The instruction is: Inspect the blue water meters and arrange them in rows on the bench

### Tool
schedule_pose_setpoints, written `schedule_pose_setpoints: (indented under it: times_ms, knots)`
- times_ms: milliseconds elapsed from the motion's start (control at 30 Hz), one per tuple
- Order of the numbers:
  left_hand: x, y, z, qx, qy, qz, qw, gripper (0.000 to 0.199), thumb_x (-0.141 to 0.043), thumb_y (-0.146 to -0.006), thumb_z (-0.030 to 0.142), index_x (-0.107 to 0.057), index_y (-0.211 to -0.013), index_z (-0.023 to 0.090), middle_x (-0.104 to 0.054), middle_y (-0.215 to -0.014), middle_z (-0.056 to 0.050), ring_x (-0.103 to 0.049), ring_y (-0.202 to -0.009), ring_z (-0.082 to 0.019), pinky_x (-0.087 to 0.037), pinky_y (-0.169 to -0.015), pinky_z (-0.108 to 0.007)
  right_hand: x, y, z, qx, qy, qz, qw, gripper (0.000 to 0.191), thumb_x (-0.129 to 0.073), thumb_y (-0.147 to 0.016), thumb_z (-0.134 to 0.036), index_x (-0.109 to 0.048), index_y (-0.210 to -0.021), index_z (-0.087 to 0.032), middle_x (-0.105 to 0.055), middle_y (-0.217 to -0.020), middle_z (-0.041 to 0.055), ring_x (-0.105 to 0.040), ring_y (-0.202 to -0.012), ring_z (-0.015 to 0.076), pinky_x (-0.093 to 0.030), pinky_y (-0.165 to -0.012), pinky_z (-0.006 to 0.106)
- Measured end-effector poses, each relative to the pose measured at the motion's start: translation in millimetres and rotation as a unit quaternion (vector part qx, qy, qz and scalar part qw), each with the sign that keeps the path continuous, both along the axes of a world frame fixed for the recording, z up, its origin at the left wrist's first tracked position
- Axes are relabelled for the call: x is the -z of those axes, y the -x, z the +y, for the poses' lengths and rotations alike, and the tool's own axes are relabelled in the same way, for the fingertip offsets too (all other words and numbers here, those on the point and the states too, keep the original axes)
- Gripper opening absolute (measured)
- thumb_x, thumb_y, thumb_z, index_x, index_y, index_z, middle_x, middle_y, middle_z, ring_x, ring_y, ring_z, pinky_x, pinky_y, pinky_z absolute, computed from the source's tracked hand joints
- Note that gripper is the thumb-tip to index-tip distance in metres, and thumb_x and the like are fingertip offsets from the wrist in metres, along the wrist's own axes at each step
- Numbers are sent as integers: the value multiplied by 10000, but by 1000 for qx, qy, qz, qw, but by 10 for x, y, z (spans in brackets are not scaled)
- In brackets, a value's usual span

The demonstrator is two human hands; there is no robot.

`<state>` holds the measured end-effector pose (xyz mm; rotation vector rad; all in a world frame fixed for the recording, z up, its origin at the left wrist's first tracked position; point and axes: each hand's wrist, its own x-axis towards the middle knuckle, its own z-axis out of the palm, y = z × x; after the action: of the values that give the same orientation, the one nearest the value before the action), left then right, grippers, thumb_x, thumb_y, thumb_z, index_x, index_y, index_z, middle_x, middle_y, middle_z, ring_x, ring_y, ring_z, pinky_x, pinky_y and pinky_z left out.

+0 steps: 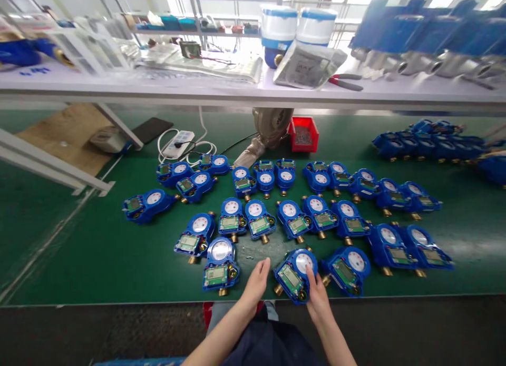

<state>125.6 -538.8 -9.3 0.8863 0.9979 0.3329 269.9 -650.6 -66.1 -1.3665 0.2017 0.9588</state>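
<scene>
Blue meter [294,276] lies askew near front edge of green bench [98,271]; one-sided hold could let it slip off. Display board [291,277] looks exposed (no cover seen), so stray fingertip could scrape it. White round dial [304,261], brass fitting [279,289]. Right hand [319,302] grips meter's rim; left hand [254,288] empty, fingers extended, nearby. Neighbouring meter [347,271] sits close; careless swing could knock casings.

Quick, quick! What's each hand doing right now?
Left hand: open, holding nothing, beside the blue meter.
Right hand: closed on the blue meter's edge, fingers touching its round dial.
</scene>
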Motion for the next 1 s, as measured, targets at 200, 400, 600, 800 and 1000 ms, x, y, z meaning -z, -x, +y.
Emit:
schedule_pose_setpoints:
  times_ms: [200,400,600,800,1000]
  knots:
    - [-564,1196,634,-74,-198,91,973,401,-512,-829,491,-592,-1099,205,-660,-1077,-89,-629,-963,-235,-463,-885,-360,65,-20,-40,-13,25,14,1000,768,-708,-674,-505,-423,-1338,-246,-664,-1167,44,-578,-1131,251,-487,-956,355]
    - [-130,2161,1873,-174,-236,256,921,513,-617,-708,574,-626,-1047,190,-635,-1155,-111,-563,-1078,-275,-475,-837,-341,3,-20,25,-17,57,6,998,791,-717,-665,-495,-404,-1353,-262,-651,-1193,24,-528,-1193,245,-463,-983,332]
    - [213,2092,2226,-49,69,85,993,562,-664,-678,569,-612,-1082,182,-698,-950,-101,-651,-810,-230,-519,-690,-363,14,-31,44,-25,77,-11,997,840,-741,-631,-482,-394,-1361,-255,-618,-1245,27,-516,-1206,258,-469,-978,335]
    - [304,2036,2458,-54,78,59,994,424,-731,-667,453,-640,-930,133,-675,-709,-48,-594,-544,-147,-443,-467,-236,-7,-9,81,-6,118,-5,993,886,-730,-608,-553,-389,-1366,-245,-618,-1245,48,-528,-1188,288,-492,-952,380]
    - [344,1734,2951,-32,55,11,998,444,-722,-682,448,-641,-977,126,-669,-702,-56,-574,-524,-133,-449,-484,-242,-90,17,159,-8,138,7,990,950,-716,-609,-577,-319,-1402,-236,-571,-1304,59,-497,-1216,307,-496,-952,404]
